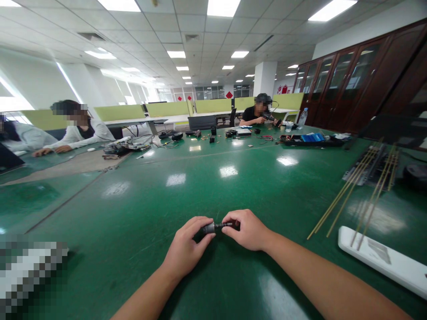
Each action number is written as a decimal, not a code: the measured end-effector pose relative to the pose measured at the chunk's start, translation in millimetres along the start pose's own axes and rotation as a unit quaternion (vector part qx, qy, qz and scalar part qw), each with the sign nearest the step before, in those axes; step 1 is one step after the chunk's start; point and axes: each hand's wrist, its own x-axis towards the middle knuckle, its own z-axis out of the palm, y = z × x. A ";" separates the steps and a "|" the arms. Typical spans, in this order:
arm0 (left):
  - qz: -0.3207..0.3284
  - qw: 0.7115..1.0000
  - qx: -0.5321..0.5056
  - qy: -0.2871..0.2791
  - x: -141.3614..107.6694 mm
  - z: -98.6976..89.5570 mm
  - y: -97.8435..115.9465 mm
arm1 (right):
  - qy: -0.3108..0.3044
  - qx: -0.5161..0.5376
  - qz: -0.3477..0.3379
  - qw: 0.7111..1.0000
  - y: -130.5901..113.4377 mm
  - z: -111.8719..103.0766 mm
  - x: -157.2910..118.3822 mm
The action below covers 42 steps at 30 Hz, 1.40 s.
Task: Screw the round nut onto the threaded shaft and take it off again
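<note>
Low in the middle of the head view, a small dark and silver cylindrical part [209,228] with a thin ridged shaft lies across between both hands, just above the green tabletop [200,191]. My left hand [188,244] pinches the thicker metal end between thumb and fingers. The fingers of my right hand [248,230] are closed round the other end, where the shaft runs into a dark piece [236,225] partly hidden by the fingers. The two hands are a short gap apart.
Thin yellowish rods [347,191] and a long white object [383,258] lie on the right. Electronic parts, a black tray [312,141] and a bottle [303,118] stand along the far side. Several people sit beyond the table.
</note>
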 end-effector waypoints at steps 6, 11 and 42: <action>0.002 1.000 0.005 0.013 0.3 0.0 -0.3 | 0.009 0.004 -0.001 1.000 -0.3 -1.6 -0.9; 0.005 1.000 0.007 0.013 0.1 -0.6 -0.4 | 0.015 0.004 -0.001 1.000 -2.2 -3.0 -1.0; 0.005 0.999 0.020 0.034 1.2 -2.6 -1.5 | 0.042 0.008 0.001 0.999 2.5 -5.0 -0.6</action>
